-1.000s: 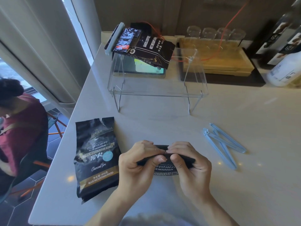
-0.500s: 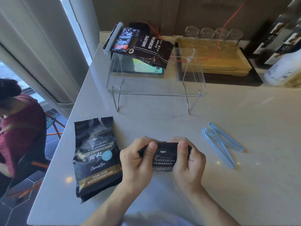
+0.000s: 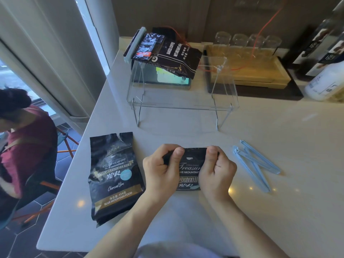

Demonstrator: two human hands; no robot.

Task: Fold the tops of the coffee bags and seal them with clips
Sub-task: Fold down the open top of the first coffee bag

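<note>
I see my left hand point(image 3: 160, 172) and right hand point(image 3: 216, 172) gripping the top corners of a coffee bag point(image 3: 189, 165) on the table point(image 3: 279, 211), thumbs pressed on its front, with blue clips point(image 3: 255, 162) just to the right.

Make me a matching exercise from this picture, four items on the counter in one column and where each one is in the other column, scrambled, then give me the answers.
Things:
1. coffee bag being folded
2. flat coffee bag
3. blue clips
4. clipped coffee bag

Places:
A. on top of the clear acrylic stand
B. loose on the counter, off the right hand
C. gripped between both hands, the left hand at its other edge
D. lying on the counter beside the left hand, top unfolded

Pairs: 1-C, 2-D, 3-B, 4-A
</note>
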